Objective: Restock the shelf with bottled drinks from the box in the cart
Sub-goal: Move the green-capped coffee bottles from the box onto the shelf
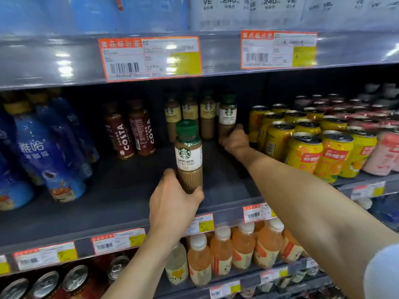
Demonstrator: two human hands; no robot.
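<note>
The left hand [174, 203] is clasped round the lower body of a Starbucks caffè latte bottle [189, 156], thumb on the left side, fingers wrapped under its right; the bottle stands upright with its green cap up, above the middle of the shelf [108, 190] near the front edge; whether its base touches the shelf is hidden by the hand. The right hand [235, 140] reaches deeper in and grips the base of a second latte bottle [228, 114], upright near the back edge; just left of it three more latte bottles [190, 111] line the back. Two Costa bottles [131, 130] stand further left, then blue bottles [49, 147] at the left end; yellow orange-drink cans [302, 145] crowd the shelf's right side.
</note>
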